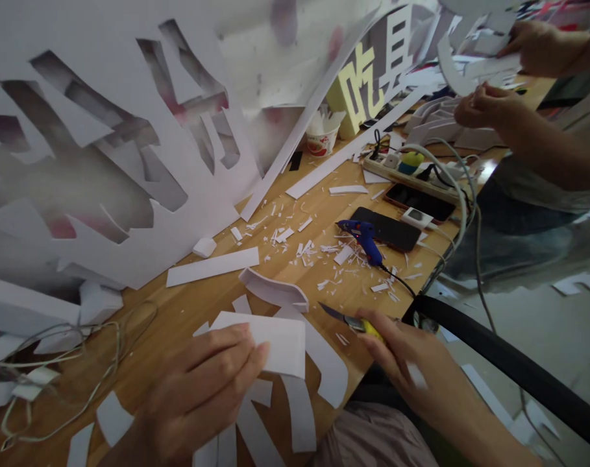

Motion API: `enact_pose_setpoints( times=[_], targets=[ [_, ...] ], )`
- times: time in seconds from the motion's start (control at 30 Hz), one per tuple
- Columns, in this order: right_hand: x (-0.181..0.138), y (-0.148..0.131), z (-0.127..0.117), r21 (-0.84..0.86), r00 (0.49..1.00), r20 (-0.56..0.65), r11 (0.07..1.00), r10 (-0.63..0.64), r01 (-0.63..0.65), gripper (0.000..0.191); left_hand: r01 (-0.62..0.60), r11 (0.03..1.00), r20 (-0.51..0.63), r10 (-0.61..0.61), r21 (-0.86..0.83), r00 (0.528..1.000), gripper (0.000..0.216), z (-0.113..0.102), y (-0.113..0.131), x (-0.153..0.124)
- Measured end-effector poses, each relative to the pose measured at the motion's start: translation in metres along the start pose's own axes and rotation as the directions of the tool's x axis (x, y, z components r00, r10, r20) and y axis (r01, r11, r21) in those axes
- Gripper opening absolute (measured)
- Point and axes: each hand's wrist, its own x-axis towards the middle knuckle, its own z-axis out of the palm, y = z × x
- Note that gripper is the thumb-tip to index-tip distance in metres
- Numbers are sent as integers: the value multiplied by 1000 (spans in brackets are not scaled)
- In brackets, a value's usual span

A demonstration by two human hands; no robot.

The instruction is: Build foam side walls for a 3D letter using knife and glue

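My left hand [211, 376] pinches a white rectangular foam board piece [282, 340] between thumb and fingers, above the table's near side. My right hand [402, 350] is closed round the yellow handle of a utility knife [346, 316], its dark blade out and pointing left toward the board. Blade and board are apart. Under the held piece lie several flat white cut-out strips [331, 363], partly hidden by my left hand. A curved white strip [275, 290] stands on edge just beyond the board.
A blue glue gun [365, 240] rests against a phone [389, 228]. Beyond are a power strip [416, 172], cables, a paper cup [322, 133] and yellow foam lettering [360, 87]. White scraps litter the wooden table [285, 253]. Large cut-out panels [192, 227] lean left. A co-worker's hands [494, 107] hold white pieces.
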Motion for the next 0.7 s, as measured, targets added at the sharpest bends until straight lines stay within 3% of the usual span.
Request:
enact_pose_setpoints(
  times=[0.13, 0.27, 0.43, 0.63, 0.7],
  targets=[
    [-3, -27, -14, 65, 995, 8, 993, -100, 99, 48, -30, 999, -100, 32, 23, 994, 25, 14, -2, 2],
    [-5, -39, -13, 68, 986, 28, 984, -167, 165, 51, -57, 997, -50, 59, 42, 997, 23, 16, 1, 4],
    [-5, -40, -8, 4, 979, 26, 980, -201, 201, 50, -109, 982, -1, 111, 154, 994, 27, 13, 3, 4],
    [-2, -35, -3, -52, 972, -16, 971, -234, 233, 55, -123, 986, 26, 121, 114, 992, 27, 8, 4, 0],
    [1, -22, 4, -114, 984, -19, 978, -180, 176, 58, -79, 995, 38, 77, 58, 996, 27, -2, 5, -2]
  ],
)
